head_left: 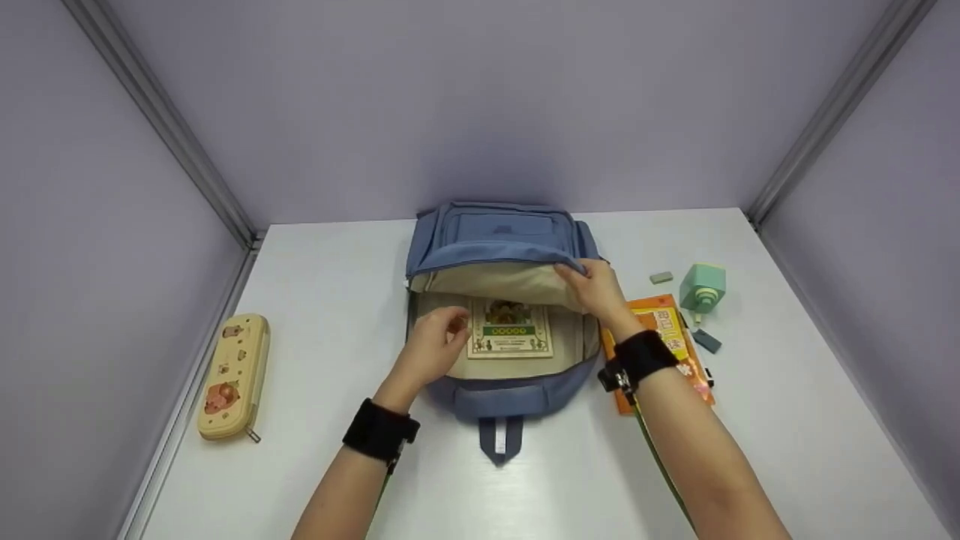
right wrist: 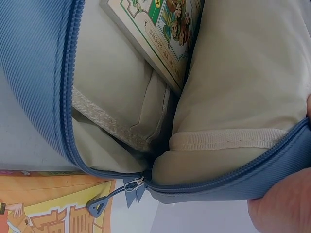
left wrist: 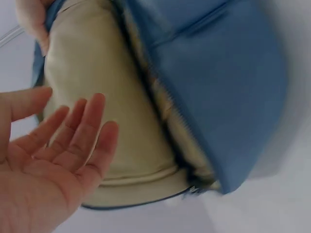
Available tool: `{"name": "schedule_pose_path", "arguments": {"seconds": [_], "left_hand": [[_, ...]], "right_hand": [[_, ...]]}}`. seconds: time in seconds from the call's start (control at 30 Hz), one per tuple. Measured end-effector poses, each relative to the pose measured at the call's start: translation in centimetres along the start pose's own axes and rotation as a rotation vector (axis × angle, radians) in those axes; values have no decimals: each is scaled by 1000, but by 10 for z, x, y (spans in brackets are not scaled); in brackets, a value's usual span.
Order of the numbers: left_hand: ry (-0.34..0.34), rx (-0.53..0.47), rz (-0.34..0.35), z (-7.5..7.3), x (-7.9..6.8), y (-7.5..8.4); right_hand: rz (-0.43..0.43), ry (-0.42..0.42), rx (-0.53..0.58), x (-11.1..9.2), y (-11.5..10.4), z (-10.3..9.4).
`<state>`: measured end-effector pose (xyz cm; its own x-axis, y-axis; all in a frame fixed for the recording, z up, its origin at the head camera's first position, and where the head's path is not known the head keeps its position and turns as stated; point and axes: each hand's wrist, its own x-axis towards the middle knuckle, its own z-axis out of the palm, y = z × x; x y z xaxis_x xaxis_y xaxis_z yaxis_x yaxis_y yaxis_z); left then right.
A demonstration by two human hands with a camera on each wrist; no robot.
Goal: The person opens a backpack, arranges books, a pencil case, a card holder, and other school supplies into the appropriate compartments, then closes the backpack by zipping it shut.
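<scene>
A blue backpack (head_left: 502, 405) lies on the table with its main compartment unzipped, showing a beige lining (left wrist: 97, 63). Inside it rests a book (head_left: 510, 341) with a green and cream illustrated cover, its upper part under the front panel. My right hand (head_left: 596, 292) pinches the edge of that panel at the right and holds it lifted. Over the left side of the opening is my left hand (head_left: 435, 341), beside the book, its fingers loosely bent with nothing in them. The zipper pull (right wrist: 98, 206) hangs at the corner of the opening in the right wrist view.
A cream pencil case (head_left: 234, 379) lies at the far left. Right of the backpack is an orange book (head_left: 664, 322), partly under the right forearm. Near it are a green bottle-shaped item (head_left: 703, 287), a small grey-green block (head_left: 661, 277) and a dark block (head_left: 706, 341). Walls enclose the table.
</scene>
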<state>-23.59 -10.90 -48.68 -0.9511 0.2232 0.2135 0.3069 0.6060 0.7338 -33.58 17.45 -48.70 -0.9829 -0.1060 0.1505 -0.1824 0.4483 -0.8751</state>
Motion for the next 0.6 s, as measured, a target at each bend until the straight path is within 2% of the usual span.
{"name": "schedule_pose_path", "arguments": {"seconds": [0.07, 0.17, 0.23, 0.3, 0.37, 0.43, 0.5, 0.6], "left_hand": [[45, 20, 113, -9, 1, 6], [140, 58, 239, -21, 5, 11], [210, 99, 292, -27, 10, 13], [274, 151, 310, -32, 18, 14], [307, 199, 291, -36, 27, 13], [301, 232, 238, -40, 35, 12], [252, 238, 160, -42, 43, 9], [136, 201, 19, -44, 53, 2]], "right_hand": [[1, -7, 2, 0, 0, 0], [8, -14, 0, -1, 0, -1], [10, -16, -4, -1, 0, -1], [9, -13, -9, -1, 0, -2], [7, -13, -14, -1, 0, -2], [5, -19, -11, -1, 1, -3], [0, -27, -10, -1, 1, -2], [3, -52, 16, -1, 2, -1]]}}
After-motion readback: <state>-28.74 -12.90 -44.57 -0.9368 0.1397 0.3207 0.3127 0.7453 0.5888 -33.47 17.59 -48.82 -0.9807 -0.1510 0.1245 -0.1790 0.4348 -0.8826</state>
